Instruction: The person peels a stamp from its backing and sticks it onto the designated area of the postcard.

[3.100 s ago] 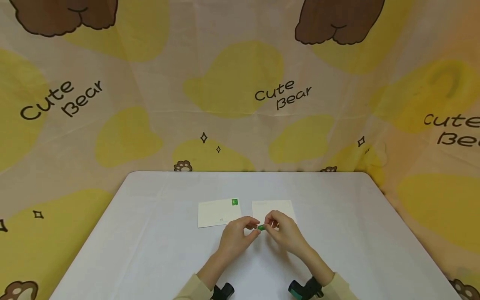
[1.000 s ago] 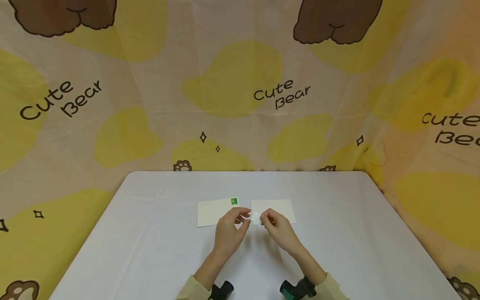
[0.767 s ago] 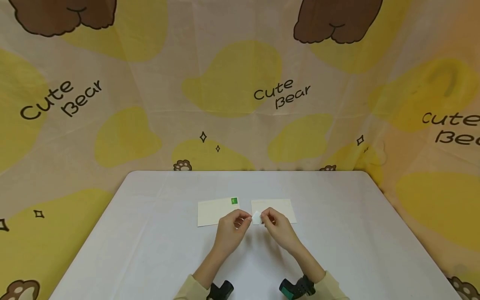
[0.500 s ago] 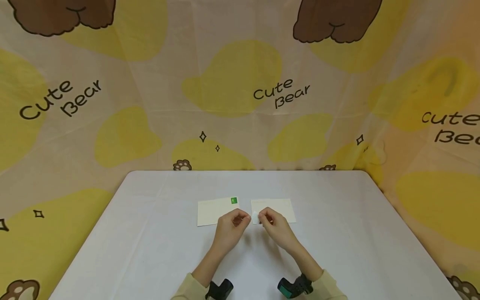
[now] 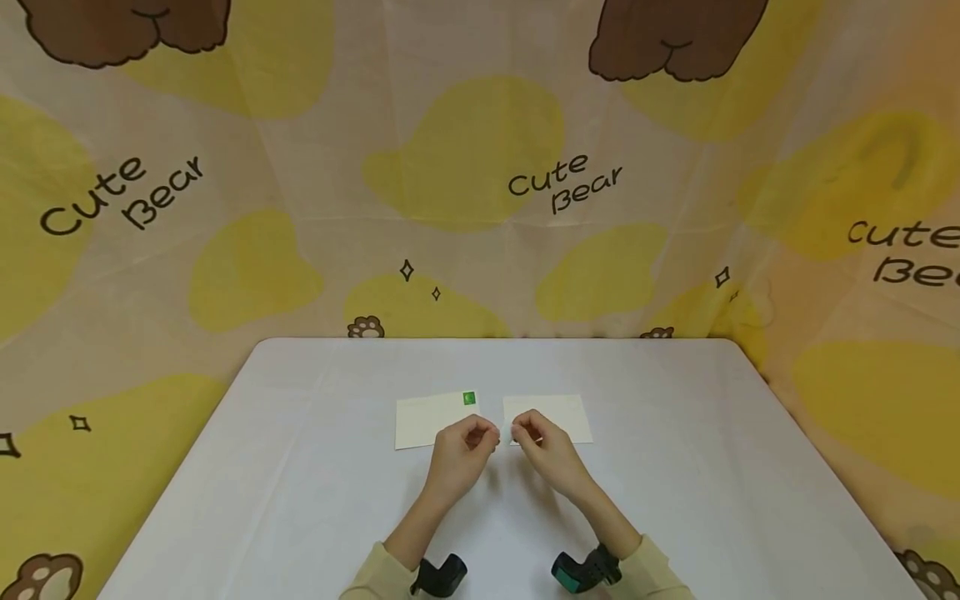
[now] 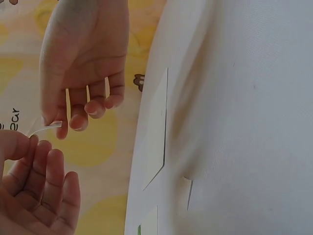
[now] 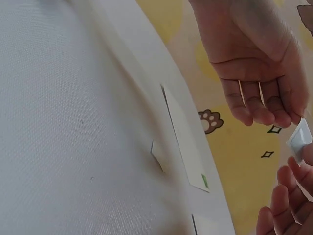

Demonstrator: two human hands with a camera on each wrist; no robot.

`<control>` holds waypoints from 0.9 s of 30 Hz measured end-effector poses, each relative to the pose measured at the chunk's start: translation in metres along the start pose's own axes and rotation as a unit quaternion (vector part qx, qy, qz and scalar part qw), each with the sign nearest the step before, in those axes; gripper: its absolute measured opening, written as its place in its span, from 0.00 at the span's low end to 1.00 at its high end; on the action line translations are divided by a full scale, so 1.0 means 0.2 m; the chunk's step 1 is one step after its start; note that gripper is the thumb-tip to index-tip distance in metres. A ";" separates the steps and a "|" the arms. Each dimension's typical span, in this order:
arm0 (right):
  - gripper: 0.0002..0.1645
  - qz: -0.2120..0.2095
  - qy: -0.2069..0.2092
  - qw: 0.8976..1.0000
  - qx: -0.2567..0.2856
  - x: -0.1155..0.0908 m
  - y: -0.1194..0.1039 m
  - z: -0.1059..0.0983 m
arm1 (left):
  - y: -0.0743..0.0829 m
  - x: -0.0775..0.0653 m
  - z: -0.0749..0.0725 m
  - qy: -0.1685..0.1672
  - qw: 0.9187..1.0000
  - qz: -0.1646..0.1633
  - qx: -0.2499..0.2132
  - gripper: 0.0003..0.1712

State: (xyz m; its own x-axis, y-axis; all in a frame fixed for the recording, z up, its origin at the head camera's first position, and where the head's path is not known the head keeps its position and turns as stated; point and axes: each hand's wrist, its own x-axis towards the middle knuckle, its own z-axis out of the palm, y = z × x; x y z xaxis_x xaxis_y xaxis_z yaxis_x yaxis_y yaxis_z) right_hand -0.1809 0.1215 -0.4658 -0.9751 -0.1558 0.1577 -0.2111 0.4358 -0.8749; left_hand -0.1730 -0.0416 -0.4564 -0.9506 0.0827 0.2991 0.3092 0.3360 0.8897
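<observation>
A small stamp (image 7: pixel 299 140), white side showing and zigzag along its edge, is held up between both hands. My left hand (image 5: pixel 459 454) pinches one corner with thumb and forefinger, its other fingers loosely bent. The right hand (image 5: pixel 551 454) grips the opposite end between thumb and forefinger. Seen edge-on in the left wrist view, the stamp (image 6: pixel 46 128) is a thin, slightly curved strip spanning the fingertips. Behind the hands lie two cream cards: the left card (image 5: pixel 420 421) has a green stamp (image 5: pixel 469 398) at its upper right corner, the right card (image 5: pixel 566 417) is plain.
The white table (image 5: pixel 322 500) reaches back to a yellow patterned curtain (image 5: pixel 465 150). On the table near the cards, a small pale piece of paper (image 6: pixel 185 193) shows in the wrist views. Black wrist cameras (image 5: pixel 441 575) sit under the sleeves.
The held stamp showed its green face at first; later its white side appeared. Both hands have shifted slightly farther from me. The left fingertips, parted a second ago, have come together on it.
</observation>
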 end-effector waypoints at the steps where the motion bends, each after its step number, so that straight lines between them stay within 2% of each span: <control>1: 0.04 -0.006 0.011 1.000 -0.003 0.00 0.00 0.00 | 0.00 0.00 0.00 0.004 1.000 0.004 0.000 0.05; 7: 0.10 -0.064 0.085 0.994 -0.020 0.01 -0.04 0.02 | 0.01 0.01 -0.01 0.029 1.000 0.003 0.001 0.05; 14: 0.11 -0.131 0.120 0.983 -0.046 0.00 -0.07 0.02 | 0.00 0.01 -0.02 0.053 0.999 0.000 0.010 0.05; 20: 0.11 -0.173 0.113 0.975 -0.087 -0.01 -0.08 0.02 | 0.00 0.01 -0.02 0.053 0.998 0.003 0.015 0.06; 27: 0.11 -0.162 0.092 0.978 -0.091 -0.02 -0.08 0.03 | 0.02 0.01 -0.01 0.037 0.999 0.011 0.013 0.05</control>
State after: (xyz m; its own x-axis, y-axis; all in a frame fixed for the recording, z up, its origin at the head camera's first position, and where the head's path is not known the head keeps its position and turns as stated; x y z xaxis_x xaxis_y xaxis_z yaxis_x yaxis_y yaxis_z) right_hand -0.1737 0.1103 -0.4551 -0.8474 -0.1558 0.5076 -0.5027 0.5433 -0.6724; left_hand -0.1735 -0.0429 -0.4520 -0.9389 0.0207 0.3436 0.3276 0.3601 0.8735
